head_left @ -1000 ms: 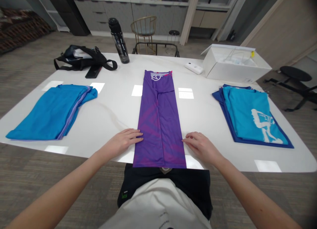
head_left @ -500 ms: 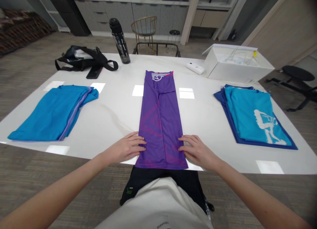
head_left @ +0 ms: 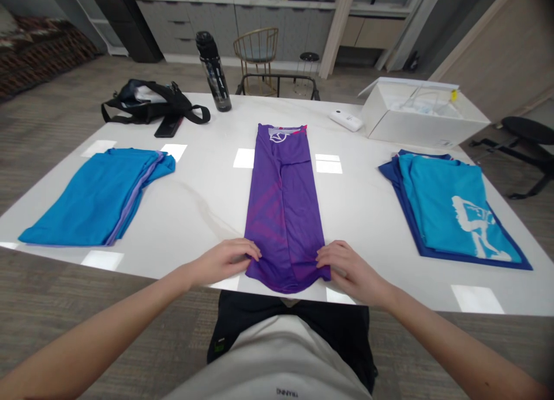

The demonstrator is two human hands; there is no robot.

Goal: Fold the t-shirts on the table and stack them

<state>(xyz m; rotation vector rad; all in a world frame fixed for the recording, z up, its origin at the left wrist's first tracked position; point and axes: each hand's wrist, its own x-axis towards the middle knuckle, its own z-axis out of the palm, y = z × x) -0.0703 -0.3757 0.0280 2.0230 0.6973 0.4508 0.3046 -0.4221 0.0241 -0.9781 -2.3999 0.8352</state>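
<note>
My left hand [head_left: 223,260] and right hand [head_left: 350,270] are apart, fingers closed on opposite side edges of a long, folded purple fabric garment with a white emblem [head_left: 285,206]. It lies between my hands and stretches beyond them on the glossy white table [head_left: 359,198], its near end bowed towards me. Left of my left hand lie folded bright-blue fabric garments [head_left: 97,195]; right of my right hand, a folded turquoise fabric garment with a white print [head_left: 450,198].

garment [head_left: 283,206] underside hidden | box [head_left: 402,120] contents unclear | bottle [head_left: 215,77] lettering illegible
</note>
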